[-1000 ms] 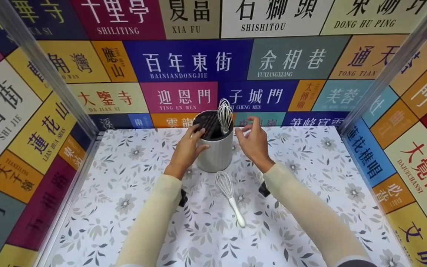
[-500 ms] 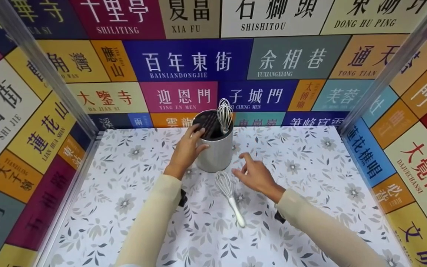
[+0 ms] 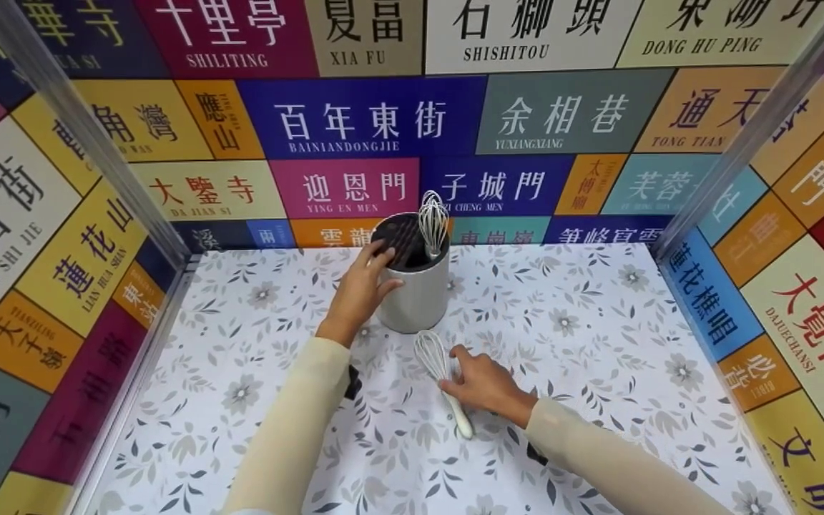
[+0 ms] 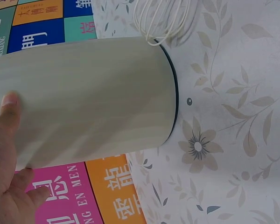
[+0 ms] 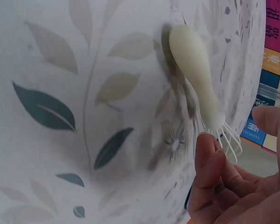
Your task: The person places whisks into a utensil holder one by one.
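Note:
A light grey utensil holder (image 3: 414,304) with a dark slotted inside stands upright at the back of the table. My left hand (image 3: 358,290) grips its left side near the rim, and the thumb lies on the outer wall (image 4: 84,93). One wire whisk (image 3: 433,222) stands in the holder with its wires up. A second whisk (image 3: 457,411), with an off-white handle (image 5: 193,60), lies on the table in front of the holder. My right hand (image 3: 487,383) is over this whisk, near where wires and handle meet. Its thumb and fingers stand apart, not closed on the whisk.
The table (image 3: 240,443) has a white cloth with grey leaves and flowers. Panels (image 3: 376,118) with coloured lettering rise behind it and at both sides. Clear upright strips (image 3: 115,164) mark the back corners.
My right hand has come down from beside the holder's rim, toward me, to the whisk on the table. The left hand and the holder have stayed in place.

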The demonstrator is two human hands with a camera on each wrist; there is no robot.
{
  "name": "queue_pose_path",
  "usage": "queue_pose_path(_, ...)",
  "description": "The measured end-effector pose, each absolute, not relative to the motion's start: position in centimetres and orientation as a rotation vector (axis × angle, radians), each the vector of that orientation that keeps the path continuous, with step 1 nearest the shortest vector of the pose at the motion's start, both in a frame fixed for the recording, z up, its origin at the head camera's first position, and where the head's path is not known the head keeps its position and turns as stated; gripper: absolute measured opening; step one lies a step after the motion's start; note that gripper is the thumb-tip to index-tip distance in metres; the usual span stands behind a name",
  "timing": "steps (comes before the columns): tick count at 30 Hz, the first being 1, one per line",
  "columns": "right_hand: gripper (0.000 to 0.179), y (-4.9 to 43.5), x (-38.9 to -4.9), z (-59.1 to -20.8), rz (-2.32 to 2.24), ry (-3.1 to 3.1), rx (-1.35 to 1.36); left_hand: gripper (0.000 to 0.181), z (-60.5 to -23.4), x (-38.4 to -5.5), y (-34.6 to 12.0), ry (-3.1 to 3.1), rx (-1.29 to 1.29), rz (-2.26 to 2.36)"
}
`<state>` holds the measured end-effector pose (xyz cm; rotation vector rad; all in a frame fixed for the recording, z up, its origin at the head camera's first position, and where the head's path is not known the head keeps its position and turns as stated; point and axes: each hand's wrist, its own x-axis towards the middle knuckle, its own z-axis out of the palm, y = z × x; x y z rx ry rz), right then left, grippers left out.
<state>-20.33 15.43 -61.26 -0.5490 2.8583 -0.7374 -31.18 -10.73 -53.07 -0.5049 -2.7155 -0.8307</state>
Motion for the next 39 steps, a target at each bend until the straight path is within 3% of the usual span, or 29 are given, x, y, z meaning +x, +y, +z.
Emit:
queue_pose_path(7, 0.049, 14.9, -19.5, -62.3, -0.692, 2.861, -0.501, 0.061, -53.1, -31.2, -10.8, -2.71, -0.504, -0.821)
queue_pose_path(24, 0.022, 14.7, -18.9, -63.2, -0.752, 2.918, -0.559, 0.062, -53.2, -31.2, -10.6, -2.706, -0.502, -0.795)
queue_pose_path(39, 0.022, 14.4, -18.7, -62.1, -0.899, 2.874, -0.549, 0.062, -53.1, -31.3, -10.7, -2.698, -0.508, -0.79)
